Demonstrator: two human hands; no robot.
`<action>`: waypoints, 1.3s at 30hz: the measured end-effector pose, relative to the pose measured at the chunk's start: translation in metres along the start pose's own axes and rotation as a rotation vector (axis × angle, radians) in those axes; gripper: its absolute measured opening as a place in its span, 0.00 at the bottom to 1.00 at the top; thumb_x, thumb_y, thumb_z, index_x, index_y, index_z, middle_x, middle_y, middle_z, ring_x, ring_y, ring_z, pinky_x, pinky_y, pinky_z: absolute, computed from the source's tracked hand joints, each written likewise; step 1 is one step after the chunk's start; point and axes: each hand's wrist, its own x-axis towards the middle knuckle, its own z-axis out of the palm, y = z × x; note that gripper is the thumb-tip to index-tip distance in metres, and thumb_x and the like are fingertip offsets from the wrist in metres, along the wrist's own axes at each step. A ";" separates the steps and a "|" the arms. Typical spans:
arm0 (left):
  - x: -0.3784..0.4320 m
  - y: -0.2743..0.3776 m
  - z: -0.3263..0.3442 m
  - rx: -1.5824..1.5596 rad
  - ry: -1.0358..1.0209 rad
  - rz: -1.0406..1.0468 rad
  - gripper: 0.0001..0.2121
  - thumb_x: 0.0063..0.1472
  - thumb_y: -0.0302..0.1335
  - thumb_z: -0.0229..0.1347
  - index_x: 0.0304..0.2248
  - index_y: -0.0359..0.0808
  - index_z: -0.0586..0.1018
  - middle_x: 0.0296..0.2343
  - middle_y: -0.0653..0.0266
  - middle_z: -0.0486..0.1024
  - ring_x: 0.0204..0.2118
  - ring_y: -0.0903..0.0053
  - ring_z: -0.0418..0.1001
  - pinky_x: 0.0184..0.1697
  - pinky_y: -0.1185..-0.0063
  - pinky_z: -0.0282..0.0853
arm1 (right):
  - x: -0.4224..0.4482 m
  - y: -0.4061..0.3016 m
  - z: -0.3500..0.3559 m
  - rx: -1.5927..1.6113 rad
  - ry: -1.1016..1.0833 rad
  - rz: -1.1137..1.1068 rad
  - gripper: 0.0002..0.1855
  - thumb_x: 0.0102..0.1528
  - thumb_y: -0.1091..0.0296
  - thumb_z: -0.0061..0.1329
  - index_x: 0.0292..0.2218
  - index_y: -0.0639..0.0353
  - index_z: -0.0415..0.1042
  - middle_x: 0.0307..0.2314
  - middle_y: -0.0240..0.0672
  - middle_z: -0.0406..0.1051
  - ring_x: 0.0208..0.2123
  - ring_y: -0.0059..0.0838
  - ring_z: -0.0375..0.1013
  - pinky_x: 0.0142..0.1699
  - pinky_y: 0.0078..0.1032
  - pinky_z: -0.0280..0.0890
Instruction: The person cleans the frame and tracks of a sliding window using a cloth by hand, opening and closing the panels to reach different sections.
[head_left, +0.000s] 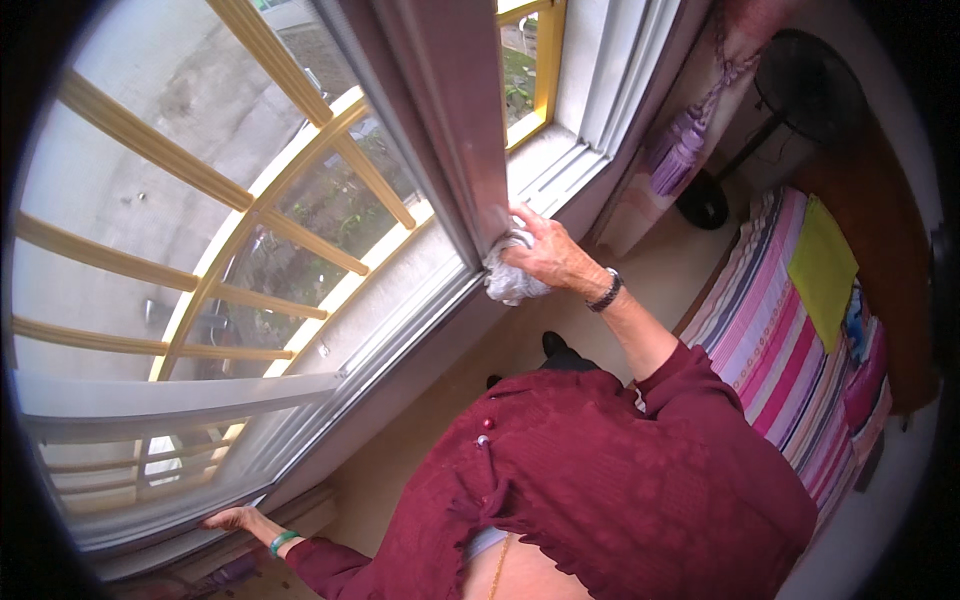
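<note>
My right hand (551, 251) grips a crumpled white-grey cloth (514, 277). The cloth presses against the foot of a window's upright frame post (469, 120), just above the sill. A dark-banded wristwatch (606, 291) sits on that wrist. Far to the lower left, my left hand (231, 517) rests along the window's lower edge, a green bangle (282, 541) at its wrist. Its fingertips blur into the frame, so their grip is unclear. Between the hands runs the metal sliding track (397, 321), beneath a large glass pane (225, 300).
Yellow window bars (259, 202) stand outside the glass. To the right hang a curtain and its purple tassel (679, 146), beside a black standing fan (806, 86). Behind is a bed with a striped cover (772, 330), bearing a yellow-green cloth (823, 270). Pale floor (397, 472) lies below the sill.
</note>
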 end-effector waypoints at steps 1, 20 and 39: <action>0.005 -0.001 0.001 -0.002 -0.002 -0.006 0.27 0.61 0.45 0.33 0.42 0.26 0.68 0.38 0.46 0.68 0.42 0.61 0.68 0.46 0.70 0.61 | -0.003 -0.004 0.005 0.040 -0.023 0.014 0.29 0.44 0.60 0.48 0.48 0.58 0.60 0.31 0.53 0.70 0.33 0.48 0.72 0.39 0.34 0.66; -0.250 -0.003 -0.083 0.015 -0.471 -0.459 0.13 0.59 0.37 0.44 0.31 0.35 0.72 0.24 0.65 0.73 0.26 0.75 0.71 0.25 0.79 0.66 | 0.054 0.032 -0.043 -0.642 -0.209 -0.804 0.16 0.46 0.70 0.46 0.40 0.55 0.68 0.40 0.42 0.64 0.44 0.42 0.64 0.43 0.37 0.65; -0.555 0.378 -0.052 -0.395 -1.269 1.127 0.11 0.54 0.33 0.55 0.31 0.33 0.75 0.34 0.54 0.73 0.42 0.58 0.71 0.47 0.63 0.64 | 0.118 0.070 -0.085 -0.177 -0.427 -0.680 0.27 0.46 0.66 0.53 0.49 0.47 0.65 0.36 0.45 0.67 0.35 0.46 0.69 0.40 0.34 0.66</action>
